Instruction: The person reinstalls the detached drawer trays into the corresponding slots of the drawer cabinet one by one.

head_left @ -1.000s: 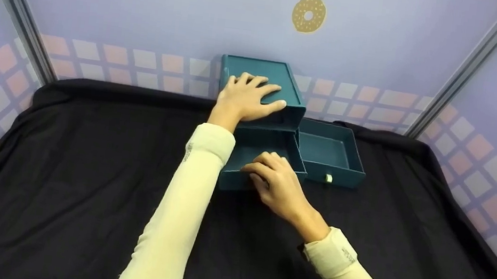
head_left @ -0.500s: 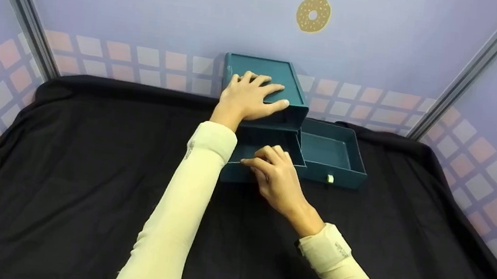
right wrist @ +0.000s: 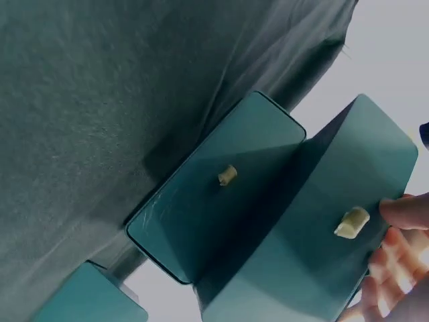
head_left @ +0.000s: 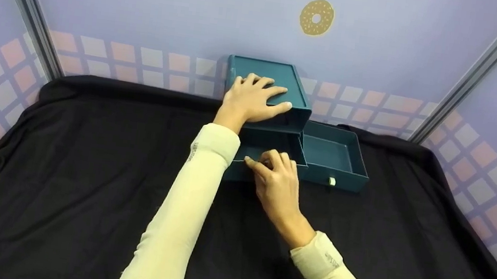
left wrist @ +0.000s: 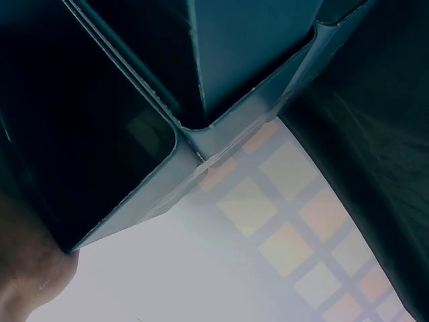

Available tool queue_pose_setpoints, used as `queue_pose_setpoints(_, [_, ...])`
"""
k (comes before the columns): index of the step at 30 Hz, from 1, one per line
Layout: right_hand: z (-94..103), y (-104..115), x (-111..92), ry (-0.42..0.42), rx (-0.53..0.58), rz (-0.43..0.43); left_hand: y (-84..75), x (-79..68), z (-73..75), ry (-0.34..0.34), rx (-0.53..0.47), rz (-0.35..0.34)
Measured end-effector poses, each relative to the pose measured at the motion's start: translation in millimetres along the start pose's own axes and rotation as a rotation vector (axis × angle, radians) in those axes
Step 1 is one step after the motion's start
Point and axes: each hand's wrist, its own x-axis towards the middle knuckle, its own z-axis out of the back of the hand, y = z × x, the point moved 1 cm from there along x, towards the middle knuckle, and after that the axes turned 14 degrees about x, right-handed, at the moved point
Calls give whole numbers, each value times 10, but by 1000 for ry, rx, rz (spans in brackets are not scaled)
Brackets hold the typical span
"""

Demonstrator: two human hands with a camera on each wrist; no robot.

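Observation:
A teal drawer unit (head_left: 269, 68) stands by the back wall. My left hand (head_left: 253, 100) rests on its top, fingers spread; part of that hand (left wrist: 33, 275) shows at the left wrist view's lower left. Beneath it is a dark compartment (head_left: 275, 118) with no drawer front. Below that, a drawer (head_left: 237, 170) sticks out of the unit, and my right hand (head_left: 279, 181) grips its front rim. In the right wrist view my thumb (right wrist: 405, 211) lies on the front panel beside a pale pull tab (right wrist: 352, 223), with the other fingers at the rim. A lower drawer (right wrist: 201, 215) sits inside the unit.
A separate teal drawer (head_left: 334, 176) with a pale tab stands on the black cloth (head_left: 82, 176) right of the unit, its inside facing up. Patterned lilac walls (head_left: 383, 42) with grey corner posts (head_left: 475, 68) enclose the back and sides.
The gripped drawer has slid a little way back into the unit, mostly in the first half second. My right wrist has swung slightly left. My left hand keeps its place on the top.

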Motion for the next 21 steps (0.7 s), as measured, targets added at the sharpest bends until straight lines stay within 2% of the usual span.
queue_pose_setpoints(6, [18, 72, -121, 80, -117, -10, -20, 13, 3, -2, 6, 4])
queue_pose_setpoints(10, [2, 80, -177, 110, -156, -19, -26, 16, -6, 0, 4, -4])
queue_pose_setpoints(14, [9, 79, -193, 154, -201, -18, -33, 22, -14, 3, 1, -8])
queue_pose_setpoints(21, [81, 143, -160, 290, -250, -18, -9, 13, -5, 10, 7, 2])
